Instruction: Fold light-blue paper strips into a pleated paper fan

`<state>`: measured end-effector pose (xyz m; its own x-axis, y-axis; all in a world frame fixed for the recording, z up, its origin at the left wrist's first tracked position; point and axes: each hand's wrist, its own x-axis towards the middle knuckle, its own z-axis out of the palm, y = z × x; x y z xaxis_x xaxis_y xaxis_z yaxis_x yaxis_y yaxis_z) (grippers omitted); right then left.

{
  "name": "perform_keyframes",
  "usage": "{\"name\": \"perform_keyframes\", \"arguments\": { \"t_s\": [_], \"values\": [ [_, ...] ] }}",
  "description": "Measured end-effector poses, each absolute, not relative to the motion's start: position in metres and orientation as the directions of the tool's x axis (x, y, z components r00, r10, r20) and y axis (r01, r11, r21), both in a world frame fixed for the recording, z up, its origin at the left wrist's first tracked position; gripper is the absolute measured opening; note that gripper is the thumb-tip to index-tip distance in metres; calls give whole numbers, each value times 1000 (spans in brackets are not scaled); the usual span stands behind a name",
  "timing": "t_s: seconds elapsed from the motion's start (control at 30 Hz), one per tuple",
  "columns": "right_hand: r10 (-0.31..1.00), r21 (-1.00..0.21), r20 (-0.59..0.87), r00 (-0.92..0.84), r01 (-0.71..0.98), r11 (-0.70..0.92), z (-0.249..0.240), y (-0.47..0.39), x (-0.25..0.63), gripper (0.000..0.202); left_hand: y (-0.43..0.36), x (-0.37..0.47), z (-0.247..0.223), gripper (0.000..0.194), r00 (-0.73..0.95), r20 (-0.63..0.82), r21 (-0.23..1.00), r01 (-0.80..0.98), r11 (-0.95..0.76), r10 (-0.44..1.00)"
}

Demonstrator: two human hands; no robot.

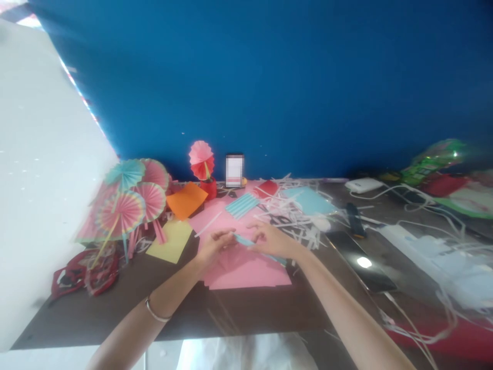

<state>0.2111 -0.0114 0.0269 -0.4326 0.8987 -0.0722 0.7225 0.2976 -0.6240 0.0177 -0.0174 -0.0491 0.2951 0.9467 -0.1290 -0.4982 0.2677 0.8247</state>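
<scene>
A narrow light-blue folded paper strip [243, 240] runs between my hands and comes out again beneath my right wrist. My left hand [216, 245] pinches its left end between thumb and fingers. Farther along the strip, my right hand [272, 240] has its fingers closed on it. Both hands are over a stack of pink paper sheets [250, 277] on the dark table. Just beyond them lies a pleated light-blue paper [242, 205]. Yellow paper [172, 242] and orange paper [187, 200] lie to the left of the stack.
Finished paper fans [121, 208] stand at the left, behind red-handled scissors [100, 270]. White paper scraps [283, 205] and a light-blue sheet [310, 200] lie behind my right hand. A phone [362, 262], cables and a white power strip [419, 257] are at right.
</scene>
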Motion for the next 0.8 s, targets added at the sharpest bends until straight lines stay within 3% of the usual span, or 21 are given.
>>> {"name": "perform_keyframes", "arguments": {
  "t_s": [0.17, 0.3, 0.43, 0.6, 0.8],
  "values": [
    [904, -562, -86, -418, 770, 302, 30, -14, 214, 24, -15, 21, -54, 29, 207, -104, 894, -409, 183, 973],
    [971, -432, 115, -208, 870, 238, 41, -19, 220, 54, -16, 23, -57, 32, 24, -91, 943, -320, 94, 996],
    [956, -302, 295, -9, 948, 102, 61, -29, 224, 35, -17, 23, -55, 31, -87, -48, 964, -266, 24, 995],
    [979, -188, 176, -101, 973, 135, 88, -57, 204, 16, -16, 24, -56, 35, -111, -69, 912, -410, 17, 991],
    [956, -281, 22, -291, 916, 286, 98, -90, 190, 21, -15, 22, -58, 29, -92, -32, 904, -428, -11, 995]
  ]
}}
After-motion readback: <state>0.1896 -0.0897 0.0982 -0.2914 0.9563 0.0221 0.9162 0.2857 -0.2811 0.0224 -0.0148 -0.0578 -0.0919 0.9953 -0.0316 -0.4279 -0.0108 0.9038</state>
